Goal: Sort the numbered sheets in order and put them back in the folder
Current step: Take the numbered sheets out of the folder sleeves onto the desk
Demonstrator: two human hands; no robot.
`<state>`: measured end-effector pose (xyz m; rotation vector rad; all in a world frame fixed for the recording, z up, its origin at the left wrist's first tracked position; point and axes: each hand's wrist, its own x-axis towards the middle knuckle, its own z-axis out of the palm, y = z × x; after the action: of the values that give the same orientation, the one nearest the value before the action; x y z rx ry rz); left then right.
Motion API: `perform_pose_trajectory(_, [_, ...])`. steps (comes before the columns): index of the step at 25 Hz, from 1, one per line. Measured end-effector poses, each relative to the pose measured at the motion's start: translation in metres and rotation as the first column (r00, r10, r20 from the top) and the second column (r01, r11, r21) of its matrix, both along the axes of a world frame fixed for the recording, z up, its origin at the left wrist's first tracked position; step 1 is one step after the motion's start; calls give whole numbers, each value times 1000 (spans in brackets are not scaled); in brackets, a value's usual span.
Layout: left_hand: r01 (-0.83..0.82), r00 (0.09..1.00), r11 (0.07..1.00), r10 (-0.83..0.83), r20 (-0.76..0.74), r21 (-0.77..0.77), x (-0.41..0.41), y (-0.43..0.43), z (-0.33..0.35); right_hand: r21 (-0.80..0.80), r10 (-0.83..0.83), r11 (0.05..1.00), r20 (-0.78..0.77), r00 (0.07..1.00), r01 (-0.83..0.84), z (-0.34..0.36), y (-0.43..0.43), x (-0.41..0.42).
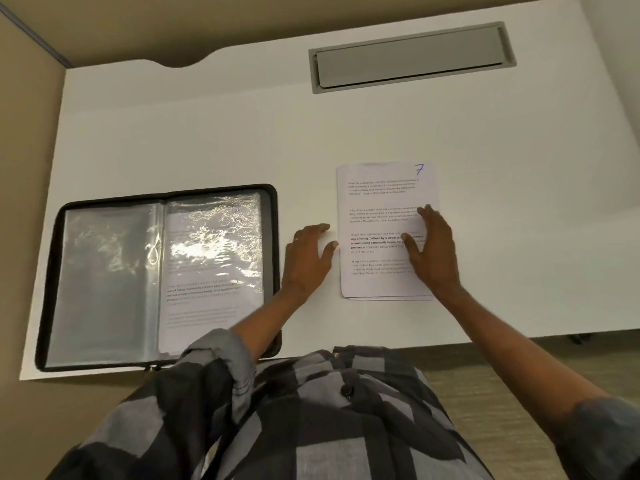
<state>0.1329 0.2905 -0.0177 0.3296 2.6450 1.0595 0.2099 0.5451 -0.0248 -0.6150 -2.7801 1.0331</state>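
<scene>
A black zip folder [48,271] lies open on the left of the white desk, its clear plastic sleeves showing. A printed sheet [204,292] sits inside the right-hand sleeve. To the right lies a small stack of printed sheets [377,202]; the top one bears a handwritten blue 7 in its upper right corner. My right hand [433,251] rests flat on the right half of that stack, fingers spread. My left hand [308,258] lies flat on the desk, its fingertips touching the stack's left edge.
A grey cable hatch [412,57] is set into the white desk [207,133] at the back. Beige partition walls stand behind and to the left. The desk's front edge runs just before my checked shirt.
</scene>
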Motion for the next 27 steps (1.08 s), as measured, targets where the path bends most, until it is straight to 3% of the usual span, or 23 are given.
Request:
perform_pose_trajectory(4, [88, 984, 971, -120, -131, -224, 25, -60, -2, 39, 166, 985, 55, 984, -169, 5, -45, -6])
perform_pose_trajectory(13, [13, 998, 936, -36, -59, -353, 48, -149, 4, 108, 414, 899, 113, 903, -425, 8, -143, -12])
perform_pose_trajectory(18, [120, 987, 843, -157, -26, -524, 49, -200, -2, 114, 492, 854, 135, 860, -507, 11, -203, -12])
perform_pose_trajectory(25, [255, 955, 806, -296, 9, -534, 27, -244, -5, 191, 446, 853, 214, 869, -485, 13, -281, -1])
perform_pose_trajectory(27, [242, 956, 862, -290, -42, -446, 20, -254, 1, 212, 422, 860, 219, 880, -465, 13, -299, 0])
